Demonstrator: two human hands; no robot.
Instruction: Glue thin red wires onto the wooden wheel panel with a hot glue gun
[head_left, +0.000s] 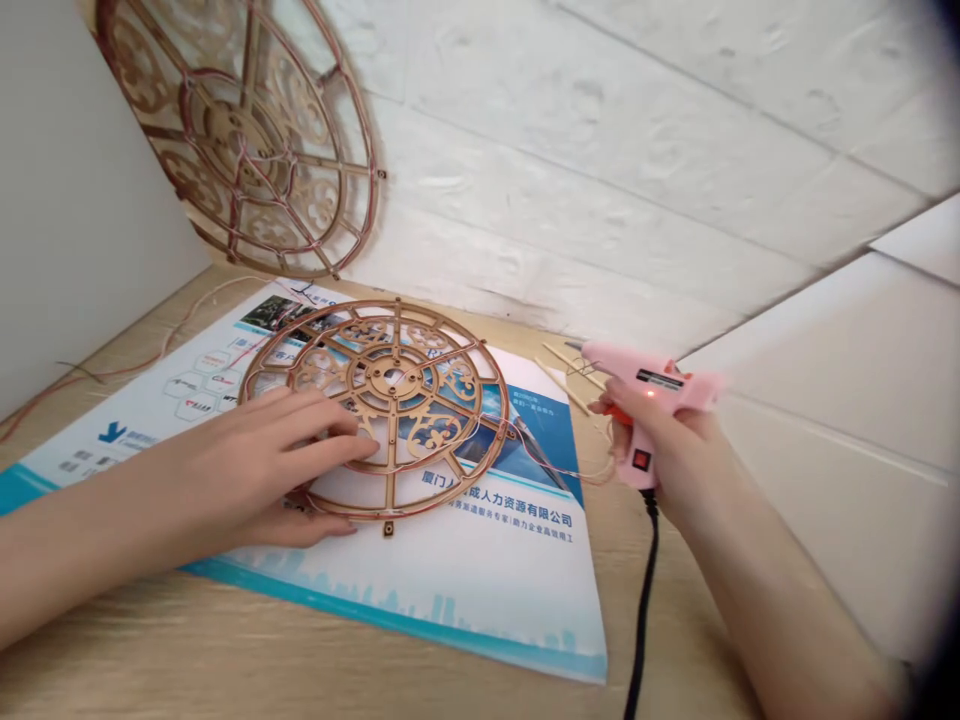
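A round openwork wooden wheel (pixel 396 470), with scroll cut-outs and thin wires along its ribs, lies on a printed brochure sheet (pixel 525 610). My left hand (pixel 292 460) grips the wheel's near left rim, fingers over the top and thumb at the front edge; that part of the rim is hidden. To the right, my right hand (pixel 675 430) is wrapped around a pink hot glue gun (pixel 630 362), a finger at its orange trigger. The gun's nozzle points left, apart from the wheel. A red light glows on its body, and a black cord (pixel 643 600) hangs from its handle.
A second openwork wheel (pixel 240 140) leans upright against the white wall (pixel 600 170) at the back left. Pale glue sticks (pixel 574 375) lie behind the gun. Loose thin wires (pixel 169 335) trail across the wooden table (pixel 300 650) to the left. A white panel (pixel 840 380) stands at right.
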